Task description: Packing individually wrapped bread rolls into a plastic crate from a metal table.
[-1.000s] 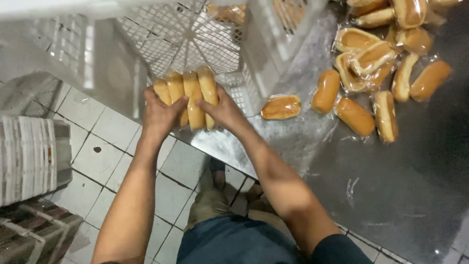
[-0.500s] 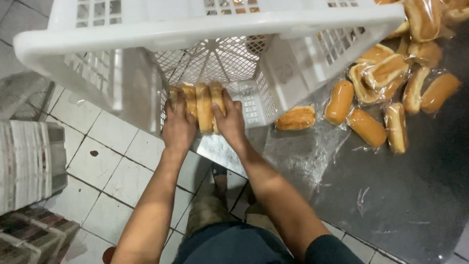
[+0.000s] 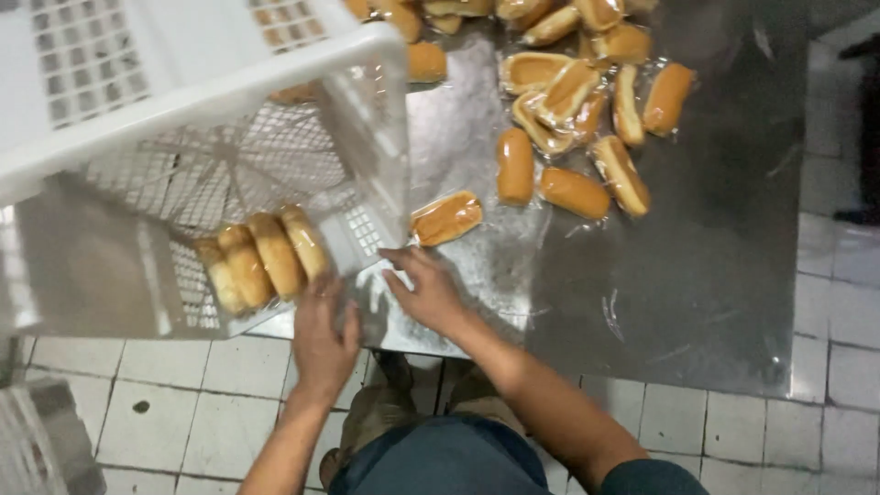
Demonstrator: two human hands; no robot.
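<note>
My left hand (image 3: 321,335) fingers spread against the bun pack (image 3: 261,257) in the white crate (image 3: 183,110); right hand (image 3: 423,289) open, fingers loose, on the steel table (image 3: 697,284).

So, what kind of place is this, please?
Probably a bakery packing area: many wrapped buns lie on a steel table, a white plastic crate holds more, and the floor is tiled.

I'm over a steel table (image 3: 697,275), dull and streaked. Wrapped buns (image 3: 587,101) lie scattered across its far part, some overlapping in a heap, two side by side nearer me, and one wrapped bun (image 3: 446,218) sits apart, just beside a white plastic crate (image 3: 183,110) resting tilted at the table's left edge
</note>
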